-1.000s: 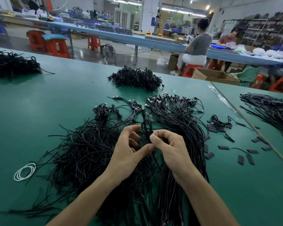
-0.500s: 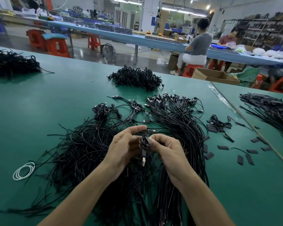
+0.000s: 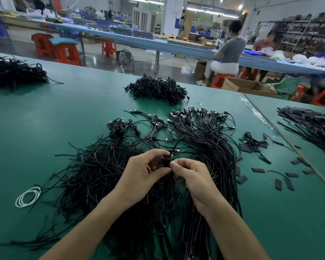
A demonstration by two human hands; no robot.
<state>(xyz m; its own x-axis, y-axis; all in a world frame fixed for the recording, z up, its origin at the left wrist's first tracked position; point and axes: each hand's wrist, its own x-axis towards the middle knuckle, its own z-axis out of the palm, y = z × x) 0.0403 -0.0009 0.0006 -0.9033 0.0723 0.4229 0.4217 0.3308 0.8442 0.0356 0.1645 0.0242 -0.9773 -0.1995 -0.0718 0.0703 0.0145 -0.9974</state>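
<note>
Black on green: pinching coiled cable [image 3: 167, 160] btwn L hand [image 3: 139, 178] & R hand [image 3: 194, 182] fingertips, just over loose cable heap [image 3: 101, 171], dead centre. Tied-bundle pile [image 3: 158, 89] at 12 o'clock, white cord loop [image 3: 27, 197] at 8.

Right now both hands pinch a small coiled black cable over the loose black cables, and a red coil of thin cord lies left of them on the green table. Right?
One slip: the coil of thin cord is white, not red, as the head view shows. Left hand and right hand do pinch the small coiled black cable over the loose black cables.
</note>
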